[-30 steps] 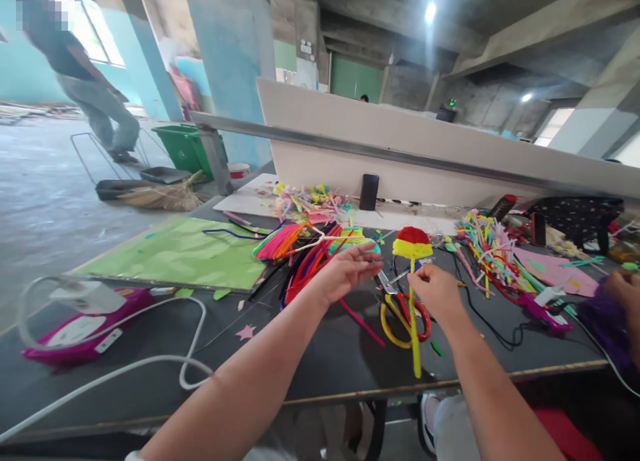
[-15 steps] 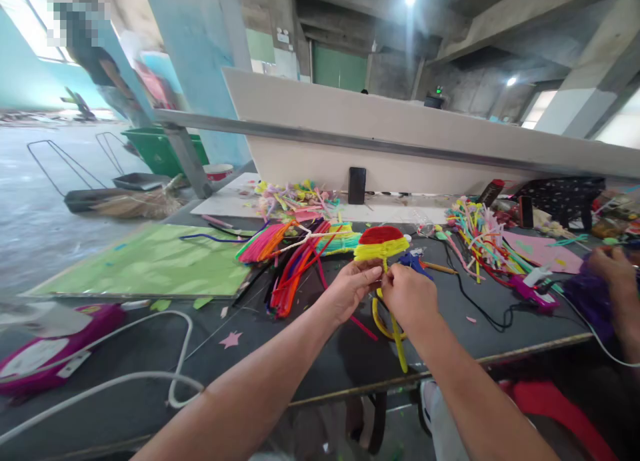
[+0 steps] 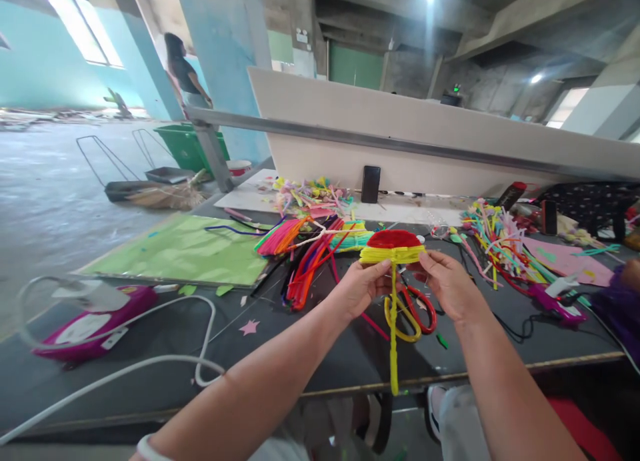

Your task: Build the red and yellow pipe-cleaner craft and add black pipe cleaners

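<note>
Both hands hold a pipe-cleaner piece up over the table edge. Its upper part is a red half-round, its lower part a row of yellow strips, and a yellow stem hangs down from the middle. My left hand pinches the left lower edge of the yellow part. At the right end, my right hand grips between thumb and fingers. Just behind the stem lie scissors with red and yellow handles. Bundles of coloured pipe cleaners rest to the left of the piece.
A green sheet and a purple power strip with a white cable are at left. A phone leans against the white board. Cut pipe cleaners are piled at right. Another person stands beyond the green bin.
My right hand has left the stem and moved to the yellow part's right end. The stem now hangs straight, and the scissors' red handle shows. The view has turned left.
</note>
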`<state>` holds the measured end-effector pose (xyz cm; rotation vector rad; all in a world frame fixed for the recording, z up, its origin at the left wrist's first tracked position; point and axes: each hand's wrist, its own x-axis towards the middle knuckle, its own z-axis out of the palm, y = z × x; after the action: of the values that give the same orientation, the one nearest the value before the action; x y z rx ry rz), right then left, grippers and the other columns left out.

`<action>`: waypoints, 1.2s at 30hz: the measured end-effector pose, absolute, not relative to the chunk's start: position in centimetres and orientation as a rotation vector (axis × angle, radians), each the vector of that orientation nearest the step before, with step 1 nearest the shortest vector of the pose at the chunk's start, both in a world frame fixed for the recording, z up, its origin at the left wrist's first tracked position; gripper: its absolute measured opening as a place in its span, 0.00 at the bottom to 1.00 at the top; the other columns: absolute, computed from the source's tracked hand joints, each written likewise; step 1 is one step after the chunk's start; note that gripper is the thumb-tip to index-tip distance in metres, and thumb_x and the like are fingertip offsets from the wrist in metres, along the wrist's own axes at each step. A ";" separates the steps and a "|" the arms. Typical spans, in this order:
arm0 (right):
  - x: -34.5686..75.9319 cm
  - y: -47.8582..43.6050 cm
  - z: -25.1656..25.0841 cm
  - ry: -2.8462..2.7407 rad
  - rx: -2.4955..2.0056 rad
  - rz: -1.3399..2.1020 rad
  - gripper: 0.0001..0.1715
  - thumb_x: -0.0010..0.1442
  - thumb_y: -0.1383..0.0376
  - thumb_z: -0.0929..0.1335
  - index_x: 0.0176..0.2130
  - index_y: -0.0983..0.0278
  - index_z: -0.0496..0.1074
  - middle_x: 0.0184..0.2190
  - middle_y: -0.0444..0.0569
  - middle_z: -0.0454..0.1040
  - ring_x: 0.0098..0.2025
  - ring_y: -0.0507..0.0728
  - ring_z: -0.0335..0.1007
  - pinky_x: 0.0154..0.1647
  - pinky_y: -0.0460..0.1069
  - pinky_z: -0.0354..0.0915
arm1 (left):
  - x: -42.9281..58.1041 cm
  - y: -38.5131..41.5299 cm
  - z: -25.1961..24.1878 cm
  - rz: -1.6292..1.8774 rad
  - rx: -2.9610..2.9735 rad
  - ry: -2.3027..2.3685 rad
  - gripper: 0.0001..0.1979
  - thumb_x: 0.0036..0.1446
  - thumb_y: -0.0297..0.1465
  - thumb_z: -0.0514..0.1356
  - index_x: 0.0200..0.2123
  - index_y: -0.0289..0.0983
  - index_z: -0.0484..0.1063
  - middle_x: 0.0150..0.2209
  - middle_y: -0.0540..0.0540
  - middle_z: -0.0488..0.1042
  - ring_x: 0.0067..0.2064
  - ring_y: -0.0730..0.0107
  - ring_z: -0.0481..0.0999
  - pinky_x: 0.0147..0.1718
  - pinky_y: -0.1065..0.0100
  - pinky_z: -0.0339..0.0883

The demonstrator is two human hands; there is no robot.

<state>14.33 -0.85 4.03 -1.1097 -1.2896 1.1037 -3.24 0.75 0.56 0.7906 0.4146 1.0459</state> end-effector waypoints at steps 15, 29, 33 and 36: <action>14.6 0.2 2.5 -1.334 -0.808 1.231 0.15 0.55 0.52 0.68 0.34 0.60 0.71 0.31 0.46 0.73 0.33 0.55 0.67 0.36 0.50 0.64 | -3.7 1.3 0.0 0.941 0.724 0.423 0.10 0.50 0.31 0.63 0.36 0.32 0.72 0.27 0.46 0.74 0.26 0.70 0.75 0.29 0.66 0.72; 17.5 -0.3 4.1 -1.840 -1.261 0.522 0.12 0.59 0.55 0.64 0.33 0.61 0.67 0.25 0.42 0.65 0.25 0.52 0.60 0.28 0.47 0.58 | -3.7 1.7 -0.5 1.038 0.781 0.467 0.12 0.48 0.31 0.65 0.36 0.31 0.72 0.28 0.43 0.75 0.27 0.68 0.75 0.29 0.64 0.72; 17.8 -0.2 4.3 -1.950 -1.216 0.321 0.10 0.59 0.57 0.64 0.32 0.60 0.69 0.29 0.46 0.70 0.31 0.55 0.65 0.35 0.49 0.61 | -3.7 1.7 -0.6 1.036 0.783 0.464 0.12 0.48 0.31 0.65 0.36 0.32 0.72 0.29 0.44 0.75 0.27 0.69 0.75 0.29 0.64 0.73; 17.8 0.0 4.2 -1.971 -1.209 0.183 0.09 0.59 0.59 0.64 0.32 0.60 0.69 0.29 0.47 0.71 0.34 0.57 0.66 0.39 0.51 0.61 | -3.7 1.6 -0.4 1.028 0.792 0.469 0.11 0.49 0.31 0.65 0.36 0.32 0.73 0.29 0.44 0.75 0.27 0.69 0.75 0.29 0.65 0.72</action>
<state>17.84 -0.04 4.25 -1.2086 -1.9713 0.1835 -3.70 1.58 -0.42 0.7916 0.4689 1.0282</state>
